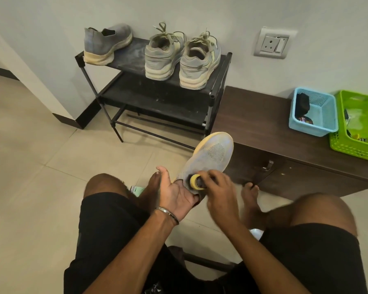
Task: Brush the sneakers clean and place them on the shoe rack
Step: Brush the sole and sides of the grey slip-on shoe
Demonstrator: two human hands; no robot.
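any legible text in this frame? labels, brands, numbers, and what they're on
None can be read.
Packet in the blue basket: orange print, too blurred to read.
Items in the green basket: marks too small to read.
Bangle on the left wrist: possible engraving, not legible.
Shoes on the rack, the shoe being brushed, the brush and the wall socket: no visible text.

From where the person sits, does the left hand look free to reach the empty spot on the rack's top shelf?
Probably not yet: the left hand is inside the grey sneaker, supporting it while the right hand brushes. The path to the top shelf itself looks unobstructed.
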